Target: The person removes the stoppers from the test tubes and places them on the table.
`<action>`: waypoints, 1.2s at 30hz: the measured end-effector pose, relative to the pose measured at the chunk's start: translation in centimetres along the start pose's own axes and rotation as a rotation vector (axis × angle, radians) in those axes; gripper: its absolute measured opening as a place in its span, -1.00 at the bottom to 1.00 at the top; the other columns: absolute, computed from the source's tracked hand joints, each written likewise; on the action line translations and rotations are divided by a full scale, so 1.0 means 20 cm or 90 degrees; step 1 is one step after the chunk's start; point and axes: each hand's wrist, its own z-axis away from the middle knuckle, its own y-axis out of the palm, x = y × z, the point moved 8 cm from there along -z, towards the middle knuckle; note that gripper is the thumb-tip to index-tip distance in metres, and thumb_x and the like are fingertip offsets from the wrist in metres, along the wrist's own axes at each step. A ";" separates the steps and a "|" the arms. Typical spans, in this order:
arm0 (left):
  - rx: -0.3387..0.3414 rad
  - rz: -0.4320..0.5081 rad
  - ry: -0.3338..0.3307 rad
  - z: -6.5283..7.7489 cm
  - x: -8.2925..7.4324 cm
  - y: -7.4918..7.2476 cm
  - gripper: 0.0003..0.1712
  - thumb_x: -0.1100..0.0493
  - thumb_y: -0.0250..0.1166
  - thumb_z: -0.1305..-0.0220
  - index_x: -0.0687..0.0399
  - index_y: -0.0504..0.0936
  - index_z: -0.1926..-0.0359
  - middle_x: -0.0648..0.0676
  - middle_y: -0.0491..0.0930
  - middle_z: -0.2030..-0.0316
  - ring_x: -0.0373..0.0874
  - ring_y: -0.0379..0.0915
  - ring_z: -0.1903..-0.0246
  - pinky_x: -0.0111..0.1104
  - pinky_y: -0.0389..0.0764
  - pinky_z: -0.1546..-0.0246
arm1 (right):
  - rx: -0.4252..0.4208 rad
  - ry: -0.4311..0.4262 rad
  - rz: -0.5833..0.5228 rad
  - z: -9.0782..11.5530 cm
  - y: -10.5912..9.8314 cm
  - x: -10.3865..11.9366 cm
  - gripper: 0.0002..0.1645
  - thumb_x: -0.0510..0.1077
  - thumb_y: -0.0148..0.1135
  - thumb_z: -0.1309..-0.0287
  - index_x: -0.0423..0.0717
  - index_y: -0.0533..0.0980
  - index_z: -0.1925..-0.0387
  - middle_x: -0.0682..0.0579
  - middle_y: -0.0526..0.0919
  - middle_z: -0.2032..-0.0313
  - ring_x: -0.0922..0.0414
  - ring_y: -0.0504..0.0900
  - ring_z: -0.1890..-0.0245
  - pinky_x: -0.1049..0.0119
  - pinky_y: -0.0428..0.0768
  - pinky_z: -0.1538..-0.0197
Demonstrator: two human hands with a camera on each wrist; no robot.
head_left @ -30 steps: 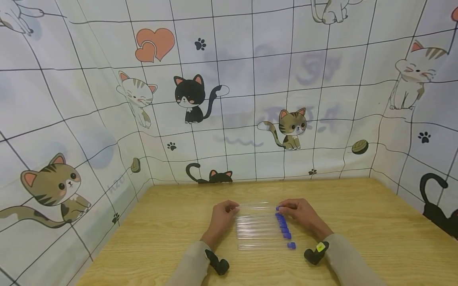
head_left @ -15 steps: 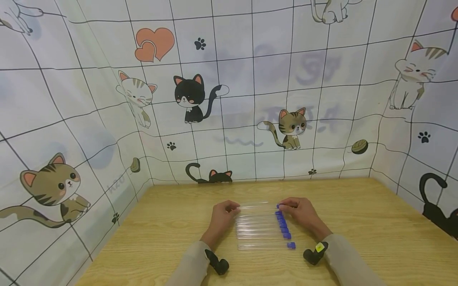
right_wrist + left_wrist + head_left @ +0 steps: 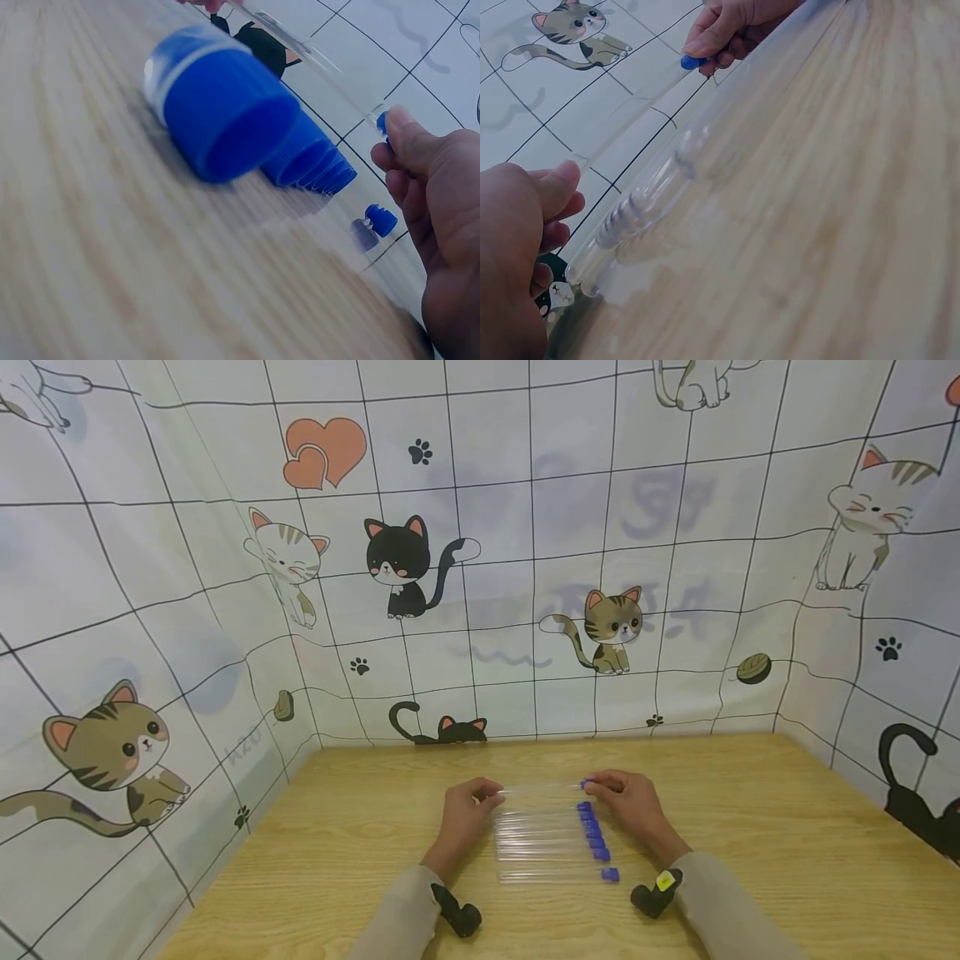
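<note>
My left hand pinches the closed end of a clear test tube between thumb and fingers. At the tube's other end, my right hand pinches its blue stopper. The left wrist view shows this tube stretched between both hands, raised off the table. Below it, several clear test tubes lie side by side, their blue stoppers to the right. One more capped tube lies slightly apart, nearer me. The right hand's fingers partly hide the held stopper.
A light wooden table carries the tubes. White cloth printed with cats and grid lines hangs behind and at both sides. In the right wrist view, a blue stopper stands apart from the row; whether a tube joins it, I cannot tell.
My right hand has moved slightly up and away from me with the stoppered end of the tube, farther from the row. The left hand has barely moved; the lying tubes stay put.
</note>
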 end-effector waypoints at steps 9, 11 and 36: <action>-0.042 0.047 -0.057 0.00 0.02 0.00 -0.96 0.25 0.38 -0.16 0.12 0.71 0.34 -0.09 0.59 0.50 -0.22 0.46 0.43 -0.37 0.44 0.38 | -0.009 0.030 -0.073 -0.01 0.01 -0.02 -0.50 0.18 0.29 -0.14 -0.11 0.63 0.07 0.04 0.72 0.23 0.13 0.63 0.18 0.30 0.53 0.17; -0.047 0.051 -0.066 0.00 0.02 0.00 -0.96 0.23 0.38 -0.16 0.10 0.71 0.35 -0.09 0.60 0.49 -0.22 0.46 0.42 -0.36 0.44 0.36 | -0.009 0.035 -0.101 -0.02 0.02 -0.02 -0.49 0.17 0.29 -0.15 -0.13 0.62 0.05 0.03 0.72 0.24 0.14 0.63 0.20 0.32 0.53 0.17; -0.021 0.073 -0.130 -0.02 0.17 -0.09 -0.94 0.24 0.37 -0.16 0.14 0.70 0.34 -0.05 0.61 0.43 -0.16 0.46 0.38 -0.28 0.46 0.32 | -0.031 0.056 0.041 -0.01 -0.07 -0.12 -0.65 0.06 0.31 -0.16 -0.04 0.66 0.10 -0.03 0.64 0.15 0.06 0.50 0.20 0.21 0.43 0.21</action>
